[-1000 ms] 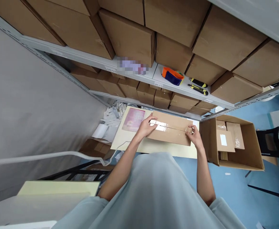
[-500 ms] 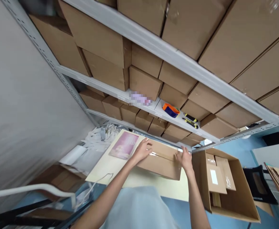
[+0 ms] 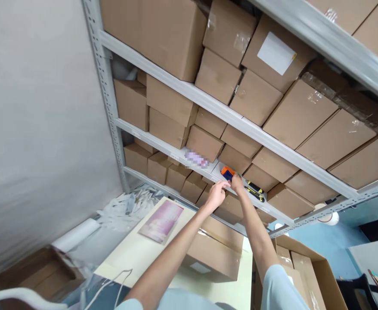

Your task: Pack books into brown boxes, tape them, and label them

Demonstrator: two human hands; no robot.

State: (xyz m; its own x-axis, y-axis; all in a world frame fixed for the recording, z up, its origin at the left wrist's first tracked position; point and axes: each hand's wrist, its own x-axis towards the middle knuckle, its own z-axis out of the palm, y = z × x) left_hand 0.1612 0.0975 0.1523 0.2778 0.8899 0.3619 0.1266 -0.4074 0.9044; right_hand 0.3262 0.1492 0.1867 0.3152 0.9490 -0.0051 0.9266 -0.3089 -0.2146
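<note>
At the shelf edge, my right hand point(image 3: 237, 183) closes its fingers around the right end of an orange and dark-blue object point(image 3: 228, 172), whose exact kind I cannot make out. Close by on the left, my left hand point(image 3: 217, 193) is raised with loosely bent fingers apart, nothing seen in it. Below my forearms a brown cardboard box point(image 3: 216, 252) lies on the pale table point(image 3: 118, 256). Clear tape shows on its top and a white label on its near side. To the right of my right hand lie yellow-and-black cutters point(image 3: 255, 193) on the shelf.
Grey shelving point(image 3: 176, 84) packed with cardboard boxes rises in front. A pink-purple printed sheet point(image 3: 161, 221) lies on the table's left part. A large open carton point(image 3: 327, 280) holding boxes stands at the right. White scraps point(image 3: 129, 206) are heaped by the left wall.
Both hands have left the cardboard box and reached up to the shelf. My right hand has taken hold of the orange and dark-blue object. The view has tilted upward.
</note>
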